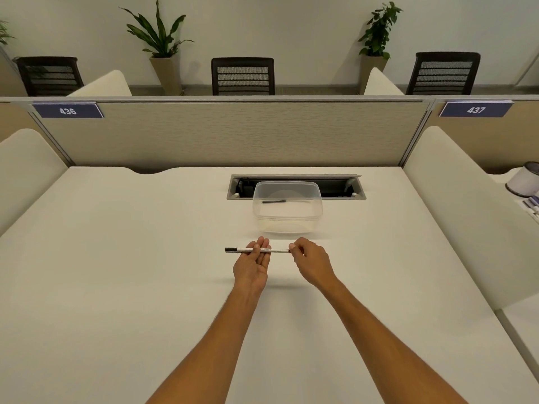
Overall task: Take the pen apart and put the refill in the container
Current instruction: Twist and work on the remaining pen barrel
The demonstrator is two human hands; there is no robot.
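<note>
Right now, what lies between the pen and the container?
Only bare desk: in the head view nothing sits between the pen, held by both the left hand and right hand, and the container.

White desk (116, 272) fills the lower frame. Cable cutout (344, 186) is set into it at centre. Grey partition (233, 135) spans mid-frame, with labels 436 (67, 111) upper left and 437 (476, 109) upper right. Three black chairs (243, 76) and two potted plants (163, 39) are seen along the top. White cylindrical container (523, 180) sits at right edge.
</note>
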